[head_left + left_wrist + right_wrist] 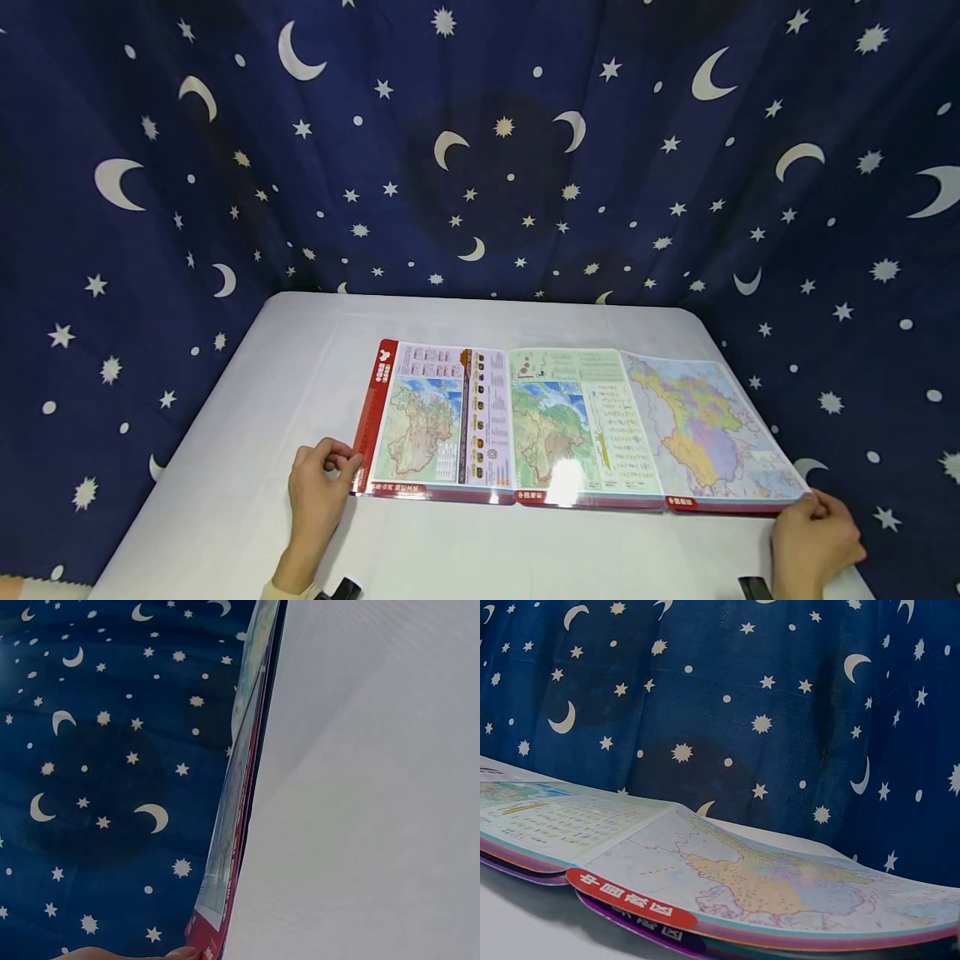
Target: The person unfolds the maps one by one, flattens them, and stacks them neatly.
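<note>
A folding map (585, 429) lies spread in three glossy panels, with a red strip along its left edge and red tabs on the near edge. My left hand (318, 492) pinches its near left corner between thumb and fingers. At the near right corner, my right hand (816, 533) grips the edge of the panel with the coloured province map. Seen from the left wrist, the map (238, 795) is nearly edge-on and a bit of my left hand (112, 954) shows at the bottom. In the right wrist view, the map's layered panels (772, 885) arch slightly upward.
A white-covered table (247, 400) lies beneath the map. Dark blue curtains (487, 150) with moons and stars stand behind it and on both sides. Black wrist straps (347, 588) show at the near edge.
</note>
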`<state>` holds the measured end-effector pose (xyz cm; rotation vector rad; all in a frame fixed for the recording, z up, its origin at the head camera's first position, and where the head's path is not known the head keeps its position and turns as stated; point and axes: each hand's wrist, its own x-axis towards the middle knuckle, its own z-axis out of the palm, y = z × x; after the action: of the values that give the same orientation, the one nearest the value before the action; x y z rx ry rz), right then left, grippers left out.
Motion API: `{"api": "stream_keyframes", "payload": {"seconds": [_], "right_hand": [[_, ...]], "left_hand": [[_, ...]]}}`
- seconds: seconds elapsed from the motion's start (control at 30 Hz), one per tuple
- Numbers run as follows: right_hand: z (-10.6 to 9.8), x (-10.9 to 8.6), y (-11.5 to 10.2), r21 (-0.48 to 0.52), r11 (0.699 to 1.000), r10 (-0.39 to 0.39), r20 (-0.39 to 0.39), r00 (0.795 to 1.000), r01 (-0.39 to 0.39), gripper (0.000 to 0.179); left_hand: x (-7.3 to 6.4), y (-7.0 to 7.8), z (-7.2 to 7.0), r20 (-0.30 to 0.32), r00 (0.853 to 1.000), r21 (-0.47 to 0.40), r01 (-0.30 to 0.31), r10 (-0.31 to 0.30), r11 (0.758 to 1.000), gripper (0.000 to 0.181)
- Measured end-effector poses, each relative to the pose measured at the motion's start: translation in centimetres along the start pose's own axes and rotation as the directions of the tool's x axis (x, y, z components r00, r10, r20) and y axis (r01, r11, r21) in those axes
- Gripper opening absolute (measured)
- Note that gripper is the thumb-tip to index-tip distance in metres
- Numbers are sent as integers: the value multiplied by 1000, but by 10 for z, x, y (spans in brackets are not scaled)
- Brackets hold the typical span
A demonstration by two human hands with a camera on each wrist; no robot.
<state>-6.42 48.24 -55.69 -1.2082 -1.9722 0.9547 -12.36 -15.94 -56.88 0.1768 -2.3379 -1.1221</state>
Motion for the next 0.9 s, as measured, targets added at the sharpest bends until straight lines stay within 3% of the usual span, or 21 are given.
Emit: {"api": "stream_keyframes", "payload": {"seconds": [0.4, 0.63, 0.9], "right_hand": [[-3, -7, -3, -8, 1000, -27, 3, 1000, 27, 47], [-3, -8, -4, -37, 999, -2, 27, 1000, 3, 49], [-4, -4, 0, -48, 998, -26, 10, 1000, 27, 48]], "left_hand": [[1, 0, -3, 27, 1000, 18, -9, 9, 1000, 23], [2, 0, -3, 30, 998, 35, -47, 46, 998, 24], [1, 0, 0, 50, 996, 53, -77, 74, 996, 25]]}}
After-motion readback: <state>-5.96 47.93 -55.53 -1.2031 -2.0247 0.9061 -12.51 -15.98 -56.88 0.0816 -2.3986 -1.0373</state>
